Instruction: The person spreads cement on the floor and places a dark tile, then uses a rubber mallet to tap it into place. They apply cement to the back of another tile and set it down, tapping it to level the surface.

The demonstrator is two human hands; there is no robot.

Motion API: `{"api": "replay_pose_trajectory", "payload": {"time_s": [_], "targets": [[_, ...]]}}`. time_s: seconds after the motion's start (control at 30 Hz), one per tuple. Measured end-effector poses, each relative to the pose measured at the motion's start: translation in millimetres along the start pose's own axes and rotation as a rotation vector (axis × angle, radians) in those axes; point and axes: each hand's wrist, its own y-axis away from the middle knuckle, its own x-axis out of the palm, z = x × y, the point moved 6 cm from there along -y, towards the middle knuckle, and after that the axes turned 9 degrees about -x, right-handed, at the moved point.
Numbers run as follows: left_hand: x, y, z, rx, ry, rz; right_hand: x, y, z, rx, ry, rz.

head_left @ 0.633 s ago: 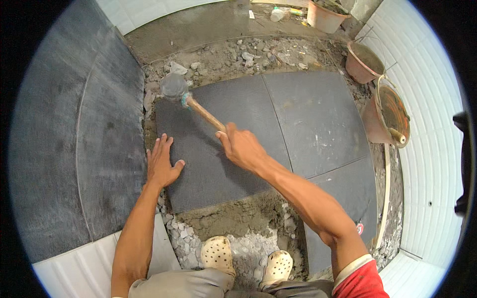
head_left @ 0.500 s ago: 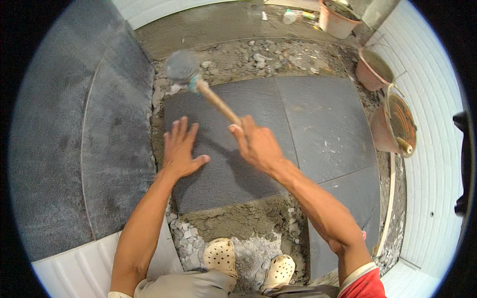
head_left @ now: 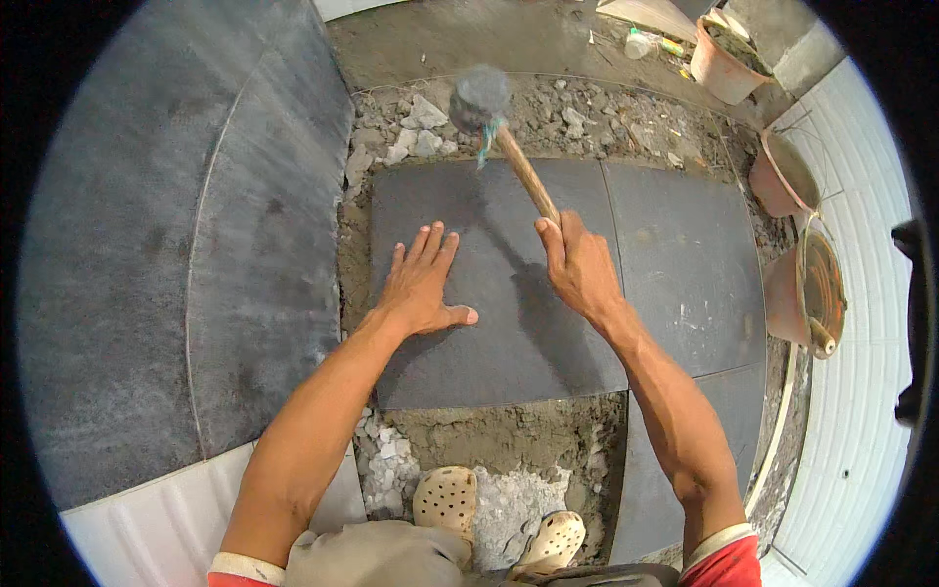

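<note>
A dark grey floor tile lies on wet mortar in front of me. Flat on its left half rests my left hand, fingers spread and thumb stretched out to the right. My right hand is wrapped round the wooden handle of a rubber mallet. The mallet's dark round head is raised over the tile's far edge, and a blue-green strip hangs at its neck. Its shadow falls across the tile. A second dark tile adjoins on the right, with another nearer to me.
Exposed mortar and rubble lie between the tile and my cream clogs. A string runs over broken rubble at the back. Dark tiles cover the left wall. Several buckets stand along the white right wall.
The mallet head has swung to the right relative to the tile, along with my right hand. My left hand stays spread on the tile, a little further right. The view has shifted slightly.
</note>
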Motion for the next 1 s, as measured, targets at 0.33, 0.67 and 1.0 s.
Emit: {"api": "replay_pose_trajectory", "payload": {"time_s": [0.33, 0.67, 1.0], "targets": [[2, -6, 2, 0.014, -0.022, -0.019, 21, 28, -22, 0.083, 0.005, 0.046], [4, 0, -15, 0.009, -0.087, 0.009, 19, 76, -28, 0.204, -0.135, 0.153], [6, -2, -15, -0.012, -0.102, -0.017, 1, 92, -33, 0.135, -0.006, 0.050]]}}
